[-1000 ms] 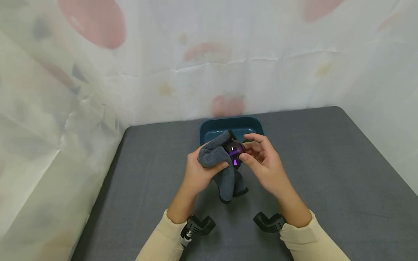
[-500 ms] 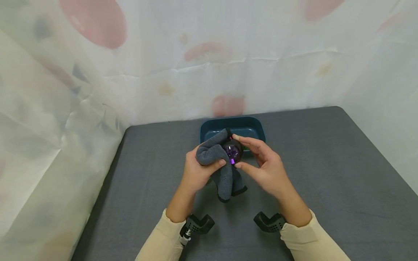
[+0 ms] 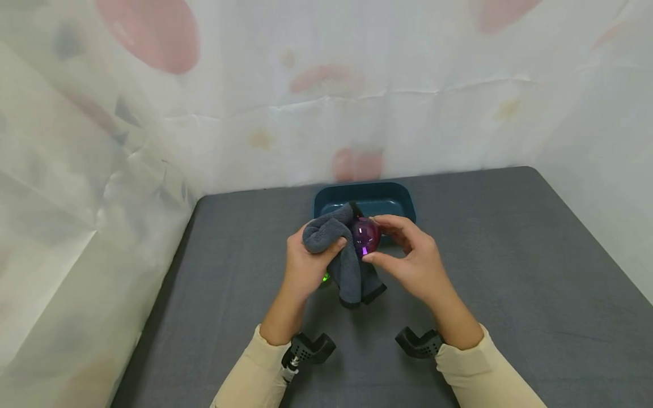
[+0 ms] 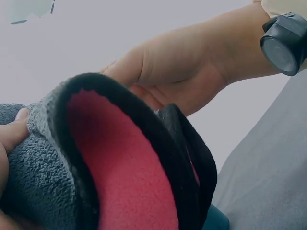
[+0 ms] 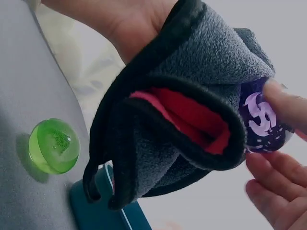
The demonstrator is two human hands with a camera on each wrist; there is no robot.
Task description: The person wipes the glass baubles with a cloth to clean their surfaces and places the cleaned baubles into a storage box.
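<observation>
Left hand [image 3: 306, 263] grips the grey cloth [image 3: 343, 255]; right hand [image 3: 410, 258] pinches the purple ball [image 3: 365, 236] against it.

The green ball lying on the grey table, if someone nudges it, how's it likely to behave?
The green ball looks round and glossy, so it would probably roll at a light push; the grey table around it appears flat, with no rim nearby. Its shiny, translucent surface suggests it may be slippery to pinch. It is small, so likely light, though whether it is glass or plastic cannot be told.
</observation>
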